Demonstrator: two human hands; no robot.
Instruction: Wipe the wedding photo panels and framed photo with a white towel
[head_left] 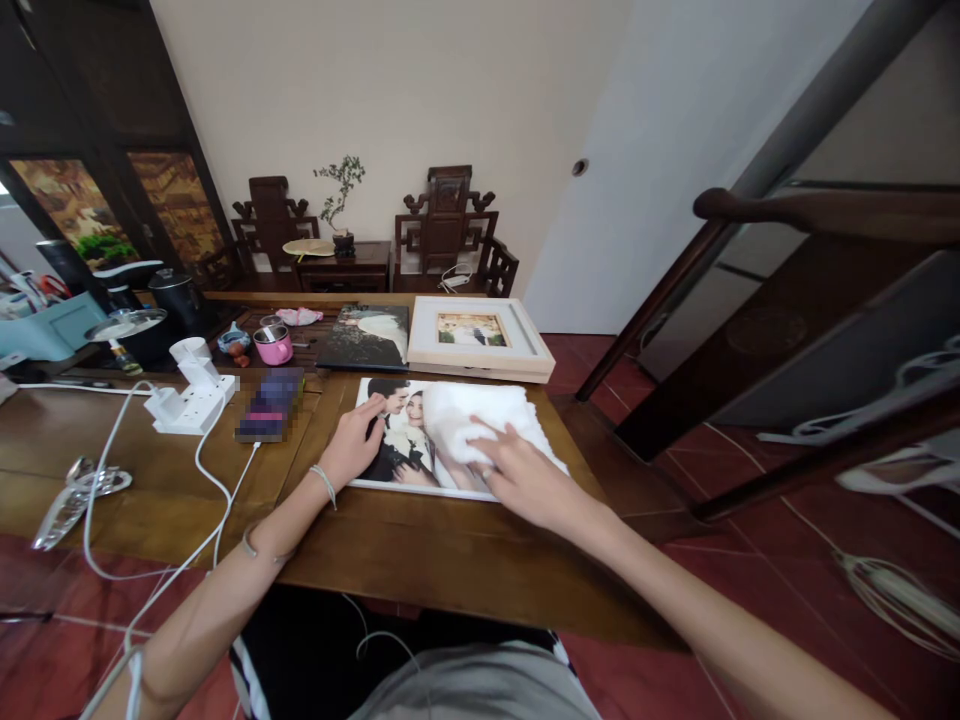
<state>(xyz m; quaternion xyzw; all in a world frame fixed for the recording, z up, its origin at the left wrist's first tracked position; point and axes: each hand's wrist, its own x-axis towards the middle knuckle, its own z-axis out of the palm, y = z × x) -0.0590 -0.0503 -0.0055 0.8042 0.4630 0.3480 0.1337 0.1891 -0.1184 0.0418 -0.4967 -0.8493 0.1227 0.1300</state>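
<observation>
A wedding photo panel (401, 440) lies flat on the wooden table in front of me, its picture partly covered. My left hand (355, 440) rests on the panel's left edge with the fingers stretched out, holding nothing. Over the right part of the picture is a fluffy white cloth (457, 405), pressed against the surface. My right hand (514, 465) is on this cloth, a ring on one finger, some fingers extended and others bent into the cloth. How firmly the bent fingers grip is partly hidden.
Behind the panel lie a dark photo panel (365, 335) and a light wooden frame (480, 365). To the left are a phone (270, 405), a white power strip (191, 403) with trailing cables, and a pink cup (273, 343). A dark wooden chair (750, 330) stands at right.
</observation>
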